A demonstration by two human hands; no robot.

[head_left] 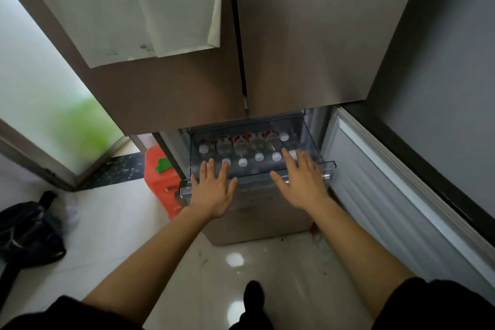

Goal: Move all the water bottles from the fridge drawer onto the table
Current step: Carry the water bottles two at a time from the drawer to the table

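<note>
The brown fridge [294, 35] stands with its lower right door [388, 190] swung open. A clear plastic drawer [257, 173] sits pulled out beneath the upper doors. Inside lie water bottles [242, 150] in a row, clear with white caps and red labels. The left hand [213, 190] and right hand [304, 182] spread flat, fingers apart, over the drawer's front edge, gripping nothing.
</note>
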